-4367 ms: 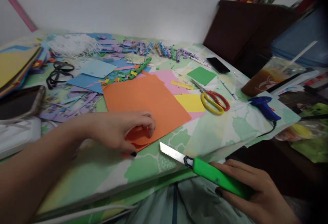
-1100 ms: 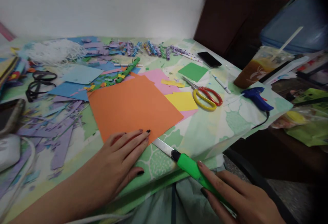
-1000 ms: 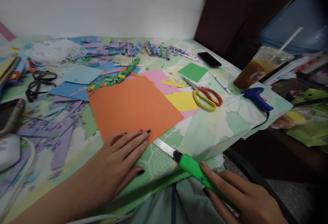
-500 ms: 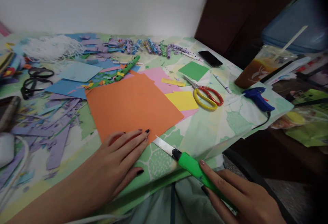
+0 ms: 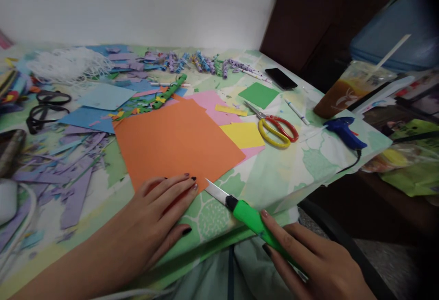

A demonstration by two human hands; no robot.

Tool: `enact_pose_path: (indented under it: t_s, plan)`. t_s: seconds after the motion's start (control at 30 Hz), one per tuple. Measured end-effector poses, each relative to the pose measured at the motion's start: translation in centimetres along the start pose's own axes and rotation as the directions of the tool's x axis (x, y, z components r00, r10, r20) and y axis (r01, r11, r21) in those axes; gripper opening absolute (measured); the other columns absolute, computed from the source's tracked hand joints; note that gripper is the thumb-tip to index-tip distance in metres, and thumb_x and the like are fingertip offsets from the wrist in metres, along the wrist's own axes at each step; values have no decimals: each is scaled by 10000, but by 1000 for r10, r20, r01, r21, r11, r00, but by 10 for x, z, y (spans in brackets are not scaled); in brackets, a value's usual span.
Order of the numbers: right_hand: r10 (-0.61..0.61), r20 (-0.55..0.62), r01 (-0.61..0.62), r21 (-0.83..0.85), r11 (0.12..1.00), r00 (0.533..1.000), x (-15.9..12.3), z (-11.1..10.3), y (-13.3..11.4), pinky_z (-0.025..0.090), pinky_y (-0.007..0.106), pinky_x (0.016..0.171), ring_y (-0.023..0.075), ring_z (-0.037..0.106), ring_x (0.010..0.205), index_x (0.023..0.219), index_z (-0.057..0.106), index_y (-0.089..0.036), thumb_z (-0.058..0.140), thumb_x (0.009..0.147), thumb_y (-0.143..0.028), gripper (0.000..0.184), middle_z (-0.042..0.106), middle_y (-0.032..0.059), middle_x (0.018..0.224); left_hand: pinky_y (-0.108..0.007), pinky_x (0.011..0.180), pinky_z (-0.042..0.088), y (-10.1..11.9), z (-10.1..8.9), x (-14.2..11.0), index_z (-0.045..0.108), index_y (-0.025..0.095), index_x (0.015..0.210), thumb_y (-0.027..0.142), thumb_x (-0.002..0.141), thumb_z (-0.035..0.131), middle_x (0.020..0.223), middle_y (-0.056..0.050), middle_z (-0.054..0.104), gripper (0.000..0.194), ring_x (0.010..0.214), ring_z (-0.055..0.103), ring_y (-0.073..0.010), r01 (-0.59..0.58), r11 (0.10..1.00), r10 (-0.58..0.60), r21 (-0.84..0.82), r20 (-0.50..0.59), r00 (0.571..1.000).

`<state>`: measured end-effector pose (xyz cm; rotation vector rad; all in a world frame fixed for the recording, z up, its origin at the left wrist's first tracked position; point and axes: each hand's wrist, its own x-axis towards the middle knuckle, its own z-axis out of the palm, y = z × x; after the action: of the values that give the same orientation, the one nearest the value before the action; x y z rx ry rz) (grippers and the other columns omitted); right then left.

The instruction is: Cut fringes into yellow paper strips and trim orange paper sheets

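Observation:
My left hand (image 5: 168, 213) lies flat with its fingers stretched over the near edge of an orange sheet of paper (image 5: 171, 144). My right hand (image 5: 315, 259) is wrapped around the green handle of a utility knife (image 5: 252, 217). The knife's blade points away to the left, its tip touching or very close to the orange sheet's near right edge, just beside my left fingertips. Beneath the sheet's right side lie pink paper (image 5: 212, 105) and yellow paper (image 5: 243, 134).
Scissors (image 5: 274, 131), a green paper square (image 5: 259, 95), a marker (image 5: 297, 111) and a phone (image 5: 281, 78) lie to the right. A blue glue gun (image 5: 346, 133) and a drink cup (image 5: 338, 92) stand near the table's right edge. Purple paper scraps (image 5: 77, 195) cover the left.
My right hand and the knife have shifted slightly left and up, bringing the blade tip closer to my left fingertips. My left hand has stayed almost in place on the orange sheet.

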<state>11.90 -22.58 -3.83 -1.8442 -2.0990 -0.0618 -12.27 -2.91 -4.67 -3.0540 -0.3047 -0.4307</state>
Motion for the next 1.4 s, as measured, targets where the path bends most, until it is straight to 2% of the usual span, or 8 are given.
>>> enact_pose_path:
  t_s: [0.27, 0.43, 0.77, 0.9, 1.07, 1.23, 1.3, 1.4]
  plan:
    - [9, 24, -9, 5, 1000, 1000, 5, 3, 1, 525, 233, 438, 149, 606, 473, 1336, 538, -95, 405, 977, -233, 407, 602, 47, 660, -431, 882, 417, 1, -3, 4, 484, 95, 1331, 258, 925, 449, 1266, -155, 626, 439, 1153, 536, -291, -29, 999, 29, 22, 3, 1000]
    - [-4, -4, 4, 9, 1000, 1000, 2, 2, 1, 509, 222, 421, 134, 590, 448, 1338, 530, -96, 404, 981, -225, 400, 603, 38, 660, -431, 884, 406, 0, -2, 5, 512, 75, 1305, 262, 914, 483, 1257, -166, 628, 435, 1145, 536, -300, -34, 999, 34, 27, -9, 999]
    - [29, 21, -29, 5, 1000, 999, 9, 4, -1, 522, 225, 494, 148, 604, 526, 1347, 552, -122, 427, 969, -224, 411, 605, 56, 667, -402, 891, 388, 0, -2, 3, 504, 129, 1336, 259, 906, 496, 1277, -128, 621, 449, 1171, 517, -282, -8, 1000, 7, -15, -21, 1000]
    - [32, -10, -32, 8, 999, 999, 6, 2, 1, 507, 210, 482, 139, 593, 506, 1340, 565, -133, 428, 972, -243, 407, 604, 47, 646, -395, 911, 373, -1, -1, 2, 492, 140, 1352, 248, 906, 493, 1280, -115, 621, 460, 1183, 507, -272, -5, 1000, 5, -16, -25, 1000]
    - [29, 0, -29, 11, 1000, 1000, 12, 3, -1, 503, 226, 467, 151, 599, 510, 1349, 549, -121, 433, 969, -230, 412, 601, 51, 658, -371, 951, 352, -2, 1, 2, 401, 189, 1433, 255, 902, 511, 1308, -84, 609, 546, 1208, 497, -254, 2, 999, -3, -51, -20, 1000]
    - [47, -3, -47, 75, 996, 999, 15, 5, -1, 503, 267, 443, 172, 605, 513, 1371, 507, -106, 445, 959, -208, 429, 598, 56, 696, -361, 957, 351, -2, 0, 0, 426, 184, 1418, 266, 893, 534, 1313, -92, 602, 543, 1206, 497, -256, 12, 998, -13, -55, -12, 1000]
    - [72, -18, -69, 96, 993, 997, 13, 2, 4, 496, 262, 450, 167, 610, 521, 1367, 508, -119, 453, 955, -203, 423, 605, 55, 708, -359, 975, 349, -3, 2, -4, 425, 194, 1420, 265, 889, 541, 1343, -92, 576, 548, 1212, 491, -256, 30, 997, -30, -65, 4, 1000]
    - [134, -110, -124, 97, 988, 985, 10, -8, 19, 487, 234, 476, 150, 626, 546, 1344, 530, -134, 483, 951, -210, 403, 636, 54, 735, -349, 984, 353, -7, 9, -12, 424, 247, 1419, 265, 881, 547, 1367, -77, 545, 552, 1188, 501, -249, 77, 994, -77, -78, -4, 997]
